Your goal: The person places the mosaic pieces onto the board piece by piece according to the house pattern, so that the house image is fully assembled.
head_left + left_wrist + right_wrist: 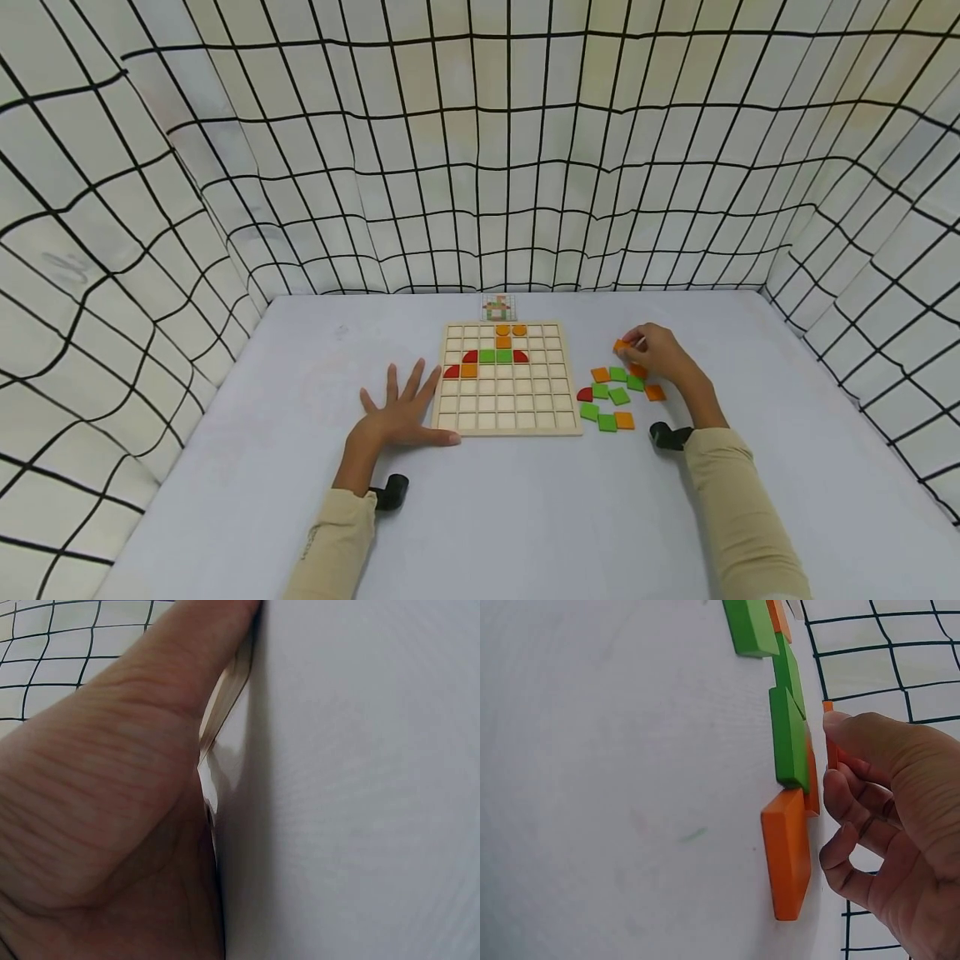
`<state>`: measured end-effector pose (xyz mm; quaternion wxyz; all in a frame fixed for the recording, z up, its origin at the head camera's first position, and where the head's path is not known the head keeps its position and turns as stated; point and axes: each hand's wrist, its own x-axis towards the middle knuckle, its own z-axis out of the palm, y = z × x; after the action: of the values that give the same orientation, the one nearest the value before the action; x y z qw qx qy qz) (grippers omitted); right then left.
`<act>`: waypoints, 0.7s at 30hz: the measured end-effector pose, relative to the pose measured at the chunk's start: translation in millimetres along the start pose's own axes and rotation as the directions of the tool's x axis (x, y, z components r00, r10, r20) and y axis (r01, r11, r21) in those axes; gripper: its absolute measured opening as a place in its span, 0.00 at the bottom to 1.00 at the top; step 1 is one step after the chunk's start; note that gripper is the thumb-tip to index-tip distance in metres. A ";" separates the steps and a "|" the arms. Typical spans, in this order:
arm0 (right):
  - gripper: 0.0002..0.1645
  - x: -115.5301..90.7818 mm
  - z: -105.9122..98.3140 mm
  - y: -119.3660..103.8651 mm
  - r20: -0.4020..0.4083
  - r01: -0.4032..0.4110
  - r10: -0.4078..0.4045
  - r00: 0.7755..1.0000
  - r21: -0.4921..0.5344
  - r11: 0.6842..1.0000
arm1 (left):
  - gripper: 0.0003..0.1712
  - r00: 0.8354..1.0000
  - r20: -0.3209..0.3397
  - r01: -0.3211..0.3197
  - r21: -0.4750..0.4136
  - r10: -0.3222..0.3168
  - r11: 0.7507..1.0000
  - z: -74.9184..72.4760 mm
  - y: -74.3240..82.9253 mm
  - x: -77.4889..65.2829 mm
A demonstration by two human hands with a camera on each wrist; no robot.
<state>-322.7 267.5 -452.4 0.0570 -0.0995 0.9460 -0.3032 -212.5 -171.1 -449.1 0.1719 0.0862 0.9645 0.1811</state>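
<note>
A square wooden grid board (525, 422) lies mid-table, with orange circles (519, 331), green squares (487, 357), orange squares (468, 370) and red quarter-round tiles (452, 372) set in its upper cells. Fingers spread, my left hand (401, 418) rests at the board's left edge, its thumb along the lower left corner. To the right of the board, my right hand (658, 350) pinches an orange square tile (829, 735) between thumb and fingers, over the far end of the loose tiles. More orange and green tiles (787, 855) lie beside that hand in the right wrist view.
Several loose green tiles (618, 396), orange tiles (624, 421) and one red quarter-round tile (585, 394) are spread right of the board. A small pattern card (498, 307) lies behind the board. Black-lined netting (510, 183) over white walls encloses the white table (525, 525).
</note>
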 end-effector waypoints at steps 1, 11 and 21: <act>0.17 0.5 -0.3 -0.3 0.002 -0.004 0.004 1.000 0.003 1.000 | 0.71 1.000 -0.002 -0.001 0.002 0.001 1.000 -0.3 -0.1 0.1; 0.17 -2.3 -3.3 -17.0 -0.016 0.036 -0.037 0.999 -0.023 0.999 | 0.72 1.000 -0.006 0.006 0.015 -0.006 1.000 -1.2 1.0 0.0; 0.18 -2.4 1.9 -38.8 -0.015 0.133 -0.135 0.991 -0.088 0.987 | 0.73 1.000 0.014 0.018 0.013 -0.018 1.000 0.4 0.1 1.3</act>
<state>-314.0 236.1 -431.2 0.0222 -0.1620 0.9500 -0.2658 -213.6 -170.6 -449.8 0.1796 0.0798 0.9652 0.1727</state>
